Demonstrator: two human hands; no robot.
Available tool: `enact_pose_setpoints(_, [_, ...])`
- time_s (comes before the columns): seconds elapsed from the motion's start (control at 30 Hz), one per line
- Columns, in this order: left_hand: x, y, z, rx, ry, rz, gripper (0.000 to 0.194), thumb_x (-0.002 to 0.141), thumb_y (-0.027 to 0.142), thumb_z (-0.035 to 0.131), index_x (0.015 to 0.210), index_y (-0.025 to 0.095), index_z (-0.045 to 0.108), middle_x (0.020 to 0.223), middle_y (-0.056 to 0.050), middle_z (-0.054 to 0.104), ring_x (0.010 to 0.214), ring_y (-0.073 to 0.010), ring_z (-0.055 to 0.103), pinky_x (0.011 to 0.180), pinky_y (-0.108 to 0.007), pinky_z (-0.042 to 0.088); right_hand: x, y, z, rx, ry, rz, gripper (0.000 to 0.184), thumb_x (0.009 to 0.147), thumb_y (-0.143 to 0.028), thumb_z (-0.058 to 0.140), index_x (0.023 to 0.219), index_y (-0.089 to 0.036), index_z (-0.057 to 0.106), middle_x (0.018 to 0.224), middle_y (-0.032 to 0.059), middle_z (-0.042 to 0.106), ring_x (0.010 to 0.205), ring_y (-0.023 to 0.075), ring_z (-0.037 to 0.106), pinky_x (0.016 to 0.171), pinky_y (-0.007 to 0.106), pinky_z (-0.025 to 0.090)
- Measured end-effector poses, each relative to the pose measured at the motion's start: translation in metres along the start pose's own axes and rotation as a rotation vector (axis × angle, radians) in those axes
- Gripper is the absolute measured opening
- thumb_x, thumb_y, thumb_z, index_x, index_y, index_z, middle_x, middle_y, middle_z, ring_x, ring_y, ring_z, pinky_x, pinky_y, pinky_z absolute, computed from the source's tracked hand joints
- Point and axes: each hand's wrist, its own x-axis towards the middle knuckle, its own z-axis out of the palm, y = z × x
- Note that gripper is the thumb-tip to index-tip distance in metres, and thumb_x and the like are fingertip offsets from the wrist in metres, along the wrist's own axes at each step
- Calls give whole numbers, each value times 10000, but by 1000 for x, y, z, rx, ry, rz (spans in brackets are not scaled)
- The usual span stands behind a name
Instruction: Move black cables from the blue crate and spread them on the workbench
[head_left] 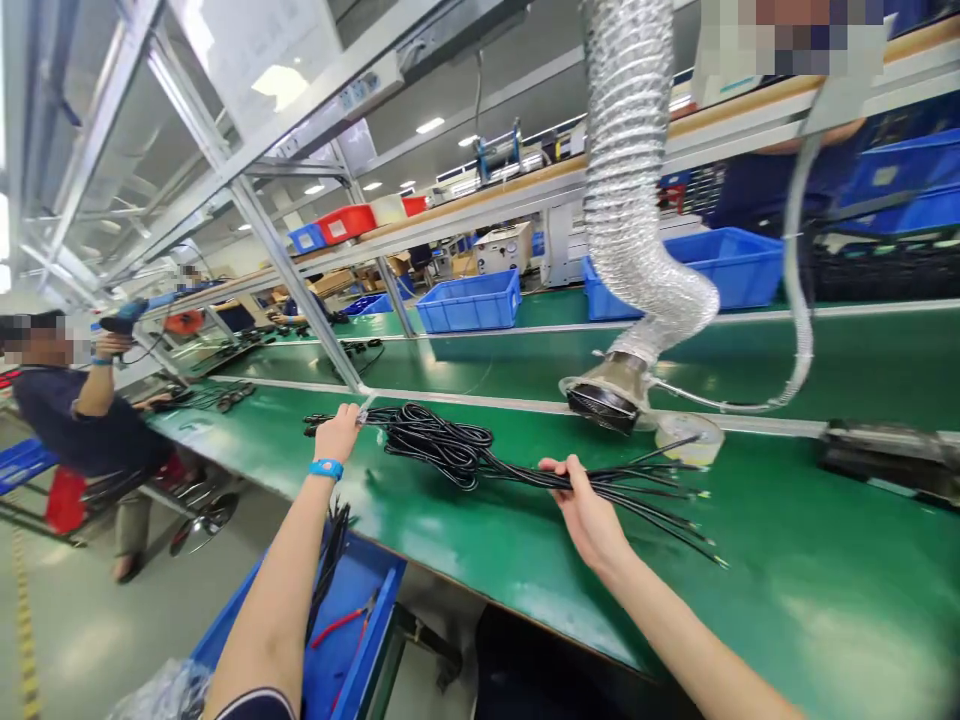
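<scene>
Both my hands hold one bunch of black cables (457, 455) on the green table (787, 580). My left hand (337, 432) pinches its end at 10 o'clock; my right hand (581, 500) is closed around the loose, thin, bendy wires, keeping them together. At 12 o'clock hangs a shiny ridged hose (630, 200).

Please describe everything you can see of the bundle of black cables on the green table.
The bundle of black cables lies on the green table, loosely coiled in the middle. Its right ends fan out with small tips. The left hand touches its left end; the right hand grips the strands.
</scene>
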Motion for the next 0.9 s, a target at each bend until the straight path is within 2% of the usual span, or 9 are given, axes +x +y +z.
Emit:
enact_pose_setpoints(0.07, [0, -16, 13, -67, -115, -67, 241, 912, 261, 521, 1125, 169, 585, 1222, -138, 544, 990, -285, 657, 797, -340, 486, 11, 28, 2, 16, 8, 82, 496, 601, -595, 855, 693, -180, 598, 849, 35, 659, 1023, 223, 598, 968, 373, 514])
enact_pose_setpoints(0.17, [-4, -34, 30, -147, -166, -139, 244, 838, 243, 614, 1073, 186, 638, 1224, -130, 562, 1002, -274, 658, 828, -332, 486, 22, 51, -1, 47, 27, 145, 455, 607, -555, 856, 707, -172, 631, 816, 30, 645, 994, 220, 603, 923, 387, 559])
enact_pose_setpoints(0.27, [-7, -53, 37, -293, -143, -225, 274, 930, 305, 472, 1091, 183, 657, 1157, -135, 625, 1026, -250, 644, 831, -308, 481, 27, 56, -7, 63, 24, 173, 398, 653, -505, 842, 734, -162, 656, 863, 38, 652, 1011, 208, 601, 935, 366, 568])
enact_pose_setpoints(0.37, [-10, -65, 40, -498, -151, -312, 547, 1003, 410, 215, 1076, 115, 670, 916, -150, 694, 820, -210, 663, 697, -284, 492, 28, 54, -9, 65, 14, 188, 358, 694, -478, 822, 745, -160, 665, 880, 39, 649, 1035, 204, 597, 954, 354, 568])
enact_pose_setpoints(0.43, [-15, -60, 47, -645, -196, -336, 693, 994, 500, 141, 992, 81, 693, 783, -151, 694, 623, -178, 622, 586, -277, 477, 27, 54, -10, 61, 11, 193, 340, 718, -471, 807, 747, -164, 666, 889, 40, 645, 1058, 204, 592, 968, 349, 564])
enact_pose_setpoints(0.53, [-24, -32, 71, -829, -233, -316, 730, 960, 614, 214, 856, 86, 708, 717, -143, 685, 534, -142, 582, 556, -264, 477, 26, 55, -10, 53, 15, 197, 328, 741, -470, 792, 760, -167, 665, 930, 50, 646, 1102, 209, 582, 994, 347, 550])
enact_pose_setpoints(0.7, [-20, 10, 105, -893, -100, -289, 668, 975, 583, 231, 947, 90, 681, 921, -152, 691, 786, -161, 645, 744, -271, 507, 29, 60, -15, 41, -4, 199, 343, 733, -486, 797, 791, -171, 675, 957, 57, 648, 1157, 220, 564, 1018, 338, 532])
enact_pose_setpoints(0.8, [-13, 17, 110, -777, -46, -269, 562, 1009, 432, 201, 1028, 104, 657, 1101, -159, 656, 987, -194, 618, 886, -301, 466, 31, 61, -19, 43, -6, 211, 375, 700, -504, 819, 806, -173, 676, 964, 53, 654, 1153, 215, 566, 1014, 321, 531])
enact_pose_setpoints(0.9, [-4, 22, 108, -622, -78, -226, 473, 1009, 340, 220, 1105, 143, 639, 1193, -145, 625, 1088, -221, 587, 968, -343, 421, 33, 61, -21, 47, 0, 222, 382, 682, -505, 832, 811, -183, 671, 946, 32, 654, 1128, 206, 579, 1030, 331, 519])
